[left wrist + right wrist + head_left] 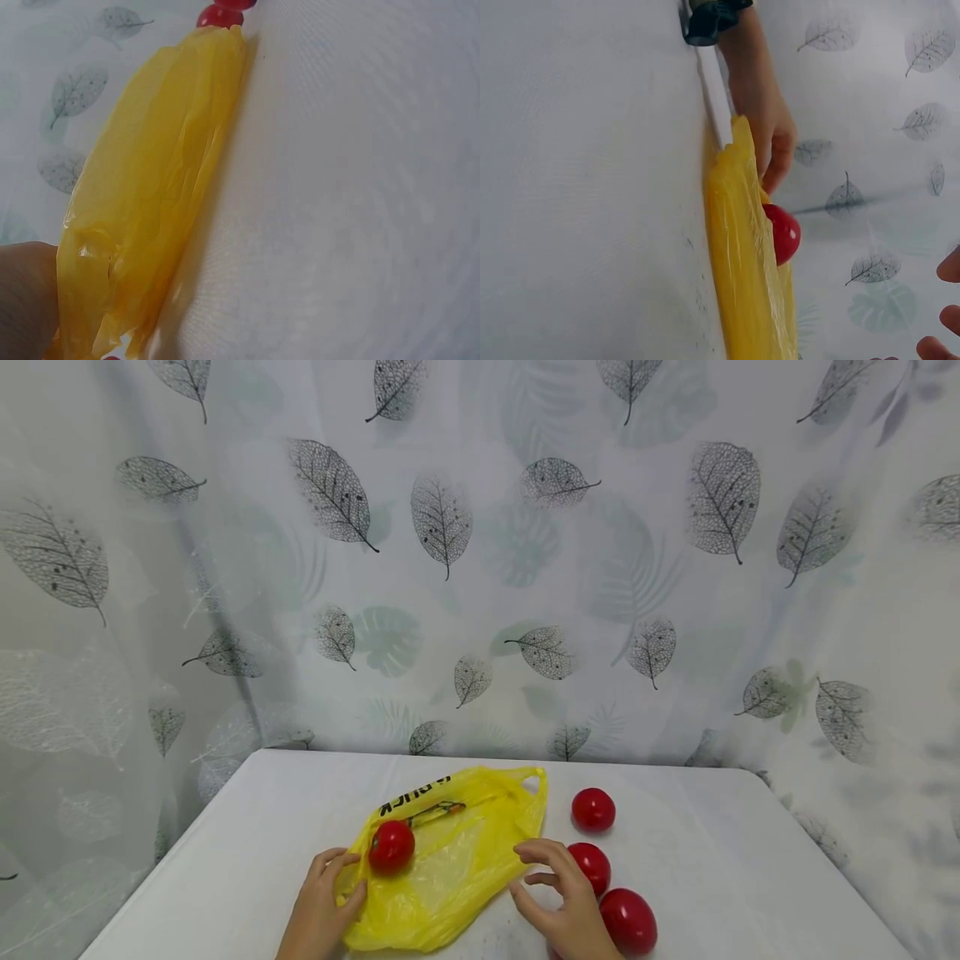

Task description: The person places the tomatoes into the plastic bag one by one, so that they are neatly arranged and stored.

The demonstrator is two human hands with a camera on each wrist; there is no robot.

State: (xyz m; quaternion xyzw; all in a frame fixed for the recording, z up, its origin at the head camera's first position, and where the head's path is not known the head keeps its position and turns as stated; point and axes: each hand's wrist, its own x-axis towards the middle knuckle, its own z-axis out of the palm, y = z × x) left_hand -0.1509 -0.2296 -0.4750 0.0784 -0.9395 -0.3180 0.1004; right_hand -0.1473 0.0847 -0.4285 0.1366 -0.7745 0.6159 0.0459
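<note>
A yellow plastic bag (450,868) lies flat on the white table (712,852), black print at its far end. One red tomato (391,846) rests on top of the bag near its left edge.

The left hand (324,906) sits at the bag's left edge, fingers loosely curled, fingertips touching the plastic just beside that tomato. From the head view I cannot tell whether it pinches the film or only rests on it. The right wrist view, looking across the table from the side, shows this hand (769,135) above the bag's edge (742,255) with fingers bent down toward the tomato (782,234), not closed around it; a dark band at that wrist also shows here alone.

The right hand (566,893) hovers at the bag's right edge, fingers spread and slightly bent, holding nothing. Three more red tomatoes lie on the bare table to its right: the far one (593,809) apart from the bag, the middle one (592,866) partly behind the fingers, the near one (628,921) beside the wrist.

The left wrist view shows only the bag (150,202) edge-on, a sliver of hand (26,300), and a tomato (220,15) past the bag's far end.
</note>
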